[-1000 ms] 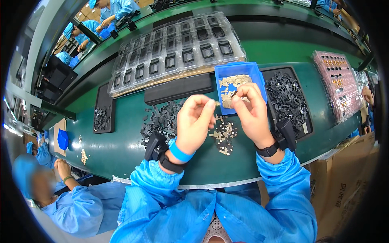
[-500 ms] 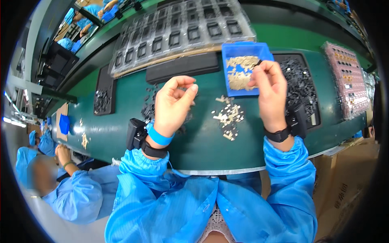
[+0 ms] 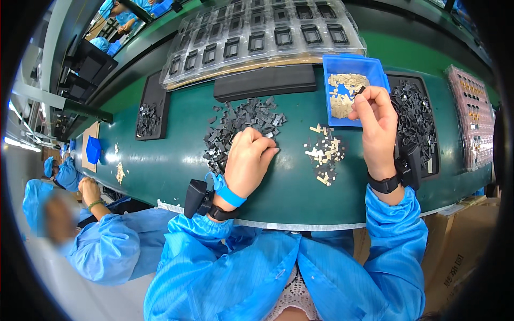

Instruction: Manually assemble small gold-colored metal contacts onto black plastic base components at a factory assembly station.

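My right hand (image 3: pixel 379 128) is closed in a pinch on a small black rectangular piece (image 3: pixel 360 91), held over the right side of a blue bin (image 3: pixel 353 65). Inside the bin lie many small pale strips (image 3: pixel 345 84). My left hand (image 3: pixel 247 163) is down at the lower right edge of a heap of small black pieces (image 3: pixel 249 115), its fingers pressed together near the table; what they hold, if anything, is too small to make out. Between my hands is a loose pile of pale strips and black bits (image 3: pixel 325 155).
Behind the heap stand a long black block (image 3: pixel 265 83) and clear plastic trays of black frames (image 3: pixel 257 41). Black trays of pieces flank the work area, left (image 3: pixel 162 115) and right (image 3: pixel 435 160). A pink bubble-wrapped stack (image 3: pixel 468 117) stands far right. A co-worker in blue (image 3: pixel 107 246) sits at left.
My left hand has come down from above the table to the edge of the black heap. My right hand still pinches the black piece by the bin. The whole view has shifted slightly.
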Demonstrator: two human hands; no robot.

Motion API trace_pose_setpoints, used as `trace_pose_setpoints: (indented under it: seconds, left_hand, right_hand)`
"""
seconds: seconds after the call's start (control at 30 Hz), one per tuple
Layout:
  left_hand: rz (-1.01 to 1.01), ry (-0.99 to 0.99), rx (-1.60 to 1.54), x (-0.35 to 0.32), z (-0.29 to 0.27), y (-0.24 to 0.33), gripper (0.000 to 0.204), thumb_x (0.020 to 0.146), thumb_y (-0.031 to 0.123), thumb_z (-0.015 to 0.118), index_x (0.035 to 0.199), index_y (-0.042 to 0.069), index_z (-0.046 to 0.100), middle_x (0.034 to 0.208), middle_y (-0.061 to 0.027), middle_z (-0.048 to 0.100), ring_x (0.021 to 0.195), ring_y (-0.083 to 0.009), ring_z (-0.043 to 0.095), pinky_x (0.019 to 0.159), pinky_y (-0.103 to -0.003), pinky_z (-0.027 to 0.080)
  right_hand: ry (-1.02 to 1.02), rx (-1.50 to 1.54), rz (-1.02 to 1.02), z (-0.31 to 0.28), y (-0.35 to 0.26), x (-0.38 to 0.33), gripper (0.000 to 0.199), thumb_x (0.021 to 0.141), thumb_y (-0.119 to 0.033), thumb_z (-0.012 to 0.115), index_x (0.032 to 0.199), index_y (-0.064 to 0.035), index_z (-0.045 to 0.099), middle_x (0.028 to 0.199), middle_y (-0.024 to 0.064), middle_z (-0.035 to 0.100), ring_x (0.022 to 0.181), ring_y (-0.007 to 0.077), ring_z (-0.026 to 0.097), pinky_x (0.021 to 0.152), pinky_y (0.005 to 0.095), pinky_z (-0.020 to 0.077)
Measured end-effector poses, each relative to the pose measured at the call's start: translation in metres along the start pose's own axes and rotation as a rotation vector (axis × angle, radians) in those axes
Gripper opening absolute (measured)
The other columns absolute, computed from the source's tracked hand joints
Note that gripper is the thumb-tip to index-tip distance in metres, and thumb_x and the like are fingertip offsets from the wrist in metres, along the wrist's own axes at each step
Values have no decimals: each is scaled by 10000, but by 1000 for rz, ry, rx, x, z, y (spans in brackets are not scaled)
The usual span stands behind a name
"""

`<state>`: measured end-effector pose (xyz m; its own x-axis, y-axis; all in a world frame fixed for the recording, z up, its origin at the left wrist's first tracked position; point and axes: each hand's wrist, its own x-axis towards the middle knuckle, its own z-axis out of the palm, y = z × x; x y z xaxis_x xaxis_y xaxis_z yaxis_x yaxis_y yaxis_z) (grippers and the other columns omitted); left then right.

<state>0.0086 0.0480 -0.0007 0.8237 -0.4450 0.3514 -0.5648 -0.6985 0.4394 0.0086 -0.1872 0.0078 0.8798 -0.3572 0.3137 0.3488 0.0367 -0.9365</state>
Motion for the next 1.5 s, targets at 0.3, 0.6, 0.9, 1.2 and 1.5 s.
trace_pose_setpoints:
  seconds: [0.3,0.6,0.9,1.2,1.5]
  left_hand:
    - [-45,-23,8,7,-2,7,94,711,45,658,769,6,595,750,-109,526,712,-292,539,645,-364,438]
    - [-155,-44,-43,17,-1,6,73,790,77,611,807,14,578,769,-88,552,710,-219,570,645,-321,459]
    - [-406,-254,-1037,38,4,34,157,939,139,435,954,4,514,838,-49,577,698,-84,551,622,-215,464]
    - [-333,-66,-1197,29,20,33,134,894,66,514,994,-11,557,865,-53,595,767,-103,577,695,-236,489]
    - [-426,-193,-1265,28,18,24,258,896,80,515,1140,-3,530,888,-46,586,827,-106,551,736,-248,474]
  right_hand:
    - [-29,-19,8,4,-1,-1,53,834,-38,565,831,3,532,872,22,454,730,78,489,587,203,445]
    - [-36,-29,0,2,-2,0,53,829,-29,569,834,2,527,879,21,453,737,75,488,613,201,438]
    - [-371,25,106,16,-4,-18,275,781,-56,648,1002,-26,488,912,51,557,727,84,571,621,214,459]
    - [-400,182,303,21,-3,-23,204,802,-11,621,926,-25,459,814,37,570,722,69,587,607,184,460]
    - [-366,66,240,23,0,-24,335,775,18,637,1057,-30,461,928,67,560,735,73,571,611,191,460]
